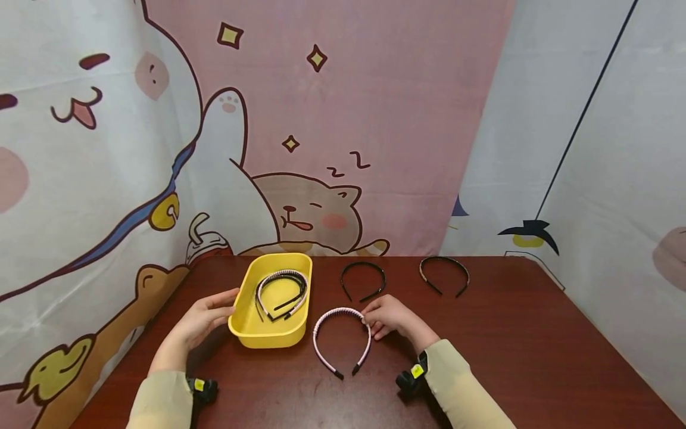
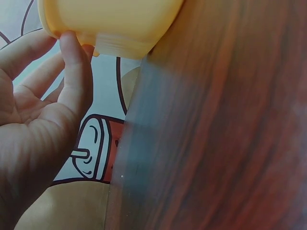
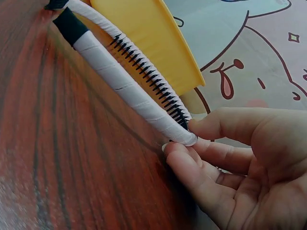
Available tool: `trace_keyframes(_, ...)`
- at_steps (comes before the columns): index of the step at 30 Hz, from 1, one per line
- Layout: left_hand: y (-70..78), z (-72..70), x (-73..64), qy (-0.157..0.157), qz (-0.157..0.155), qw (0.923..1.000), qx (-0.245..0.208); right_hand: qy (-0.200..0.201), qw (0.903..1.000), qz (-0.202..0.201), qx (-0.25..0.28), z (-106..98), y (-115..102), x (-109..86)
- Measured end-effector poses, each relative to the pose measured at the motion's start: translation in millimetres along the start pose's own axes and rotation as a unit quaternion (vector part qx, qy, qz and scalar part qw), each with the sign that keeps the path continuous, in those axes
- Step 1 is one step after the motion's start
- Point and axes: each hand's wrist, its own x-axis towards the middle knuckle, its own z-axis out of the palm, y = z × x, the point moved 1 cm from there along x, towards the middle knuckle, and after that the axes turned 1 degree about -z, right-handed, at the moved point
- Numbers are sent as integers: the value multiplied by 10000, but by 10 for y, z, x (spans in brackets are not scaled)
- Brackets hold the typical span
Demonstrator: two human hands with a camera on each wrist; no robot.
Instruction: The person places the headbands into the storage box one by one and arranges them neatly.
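My right hand [image 1: 390,317] pinches the right side of a pale pink, ribbon-wrapped headband [image 1: 343,310] between thumb and fingers. In the right wrist view, black comb teeth line the inside of its arch, and dark caps cover its ends. My left hand [image 1: 206,316] touches the left side of a yellow plastic basket [image 1: 268,341] with its fingertips, the fingers fairly straight. The left wrist view shows those fingertips right at the basket's rim. Inside the basket lie a pink headband [image 1: 283,273] and black ones, overlapping.
Behind the pink headband lies a black headband [image 1: 363,263]. Farther right near the back edge is a dark patterned headband [image 1: 445,258]. Everything sits on a dark reddish wooden table [image 1: 509,357]. A cartoon-printed cloth [image 1: 396,119] hangs close behind it and at the sides.
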Motion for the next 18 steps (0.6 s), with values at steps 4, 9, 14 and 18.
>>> trace_keyframes(4, 2, -2, -4, 4, 3, 10000, 26, -4, 10000, -30, 42, -19, -16, -14)
trace_keyframes(9, 14, -1, 6, 5, -10, 10000, 42, 76, 9998, -108, 128, -80, -39, -19)
trace_keyframes(14, -33, -3, 22, 34, -3, 10000, 70, 231, 9993, -223, 183, -166, -79, -32)
trace_keyframes(18, -39, -12, 27, 79, -8, 9999, 74, 302, 9987, -283, 311, -236, -137, -54)
